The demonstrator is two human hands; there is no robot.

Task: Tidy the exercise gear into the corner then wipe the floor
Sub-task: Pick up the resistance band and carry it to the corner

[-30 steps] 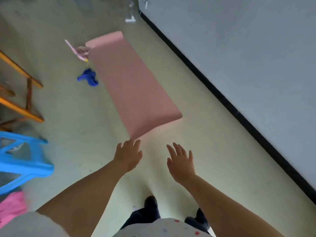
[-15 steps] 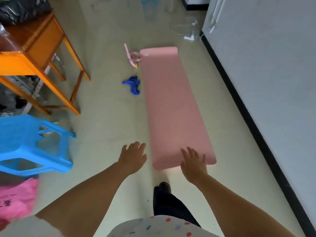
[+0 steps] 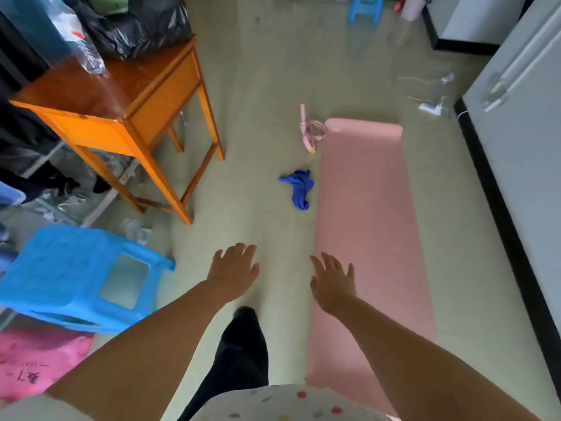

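Note:
A pink exercise mat lies unrolled flat on the pale floor, running away from me along the right wall. A coiled pink skipping rope lies at the mat's far left corner. A crumpled blue cloth sits on the floor just left of the mat. My left hand hovers above bare floor with fingers spread, holding nothing. My right hand is open over the mat's left edge, also holding nothing.
An orange wooden table with black bags and a water bottle stands at left. A blue plastic stool and a pink bag are near left. The white wall with black skirting runs along the right. A power strip lies far right.
The view has swung up and forward, so the mat now lies straight ahead and nearer. Both hands stay open and have risen over the mat's near part.

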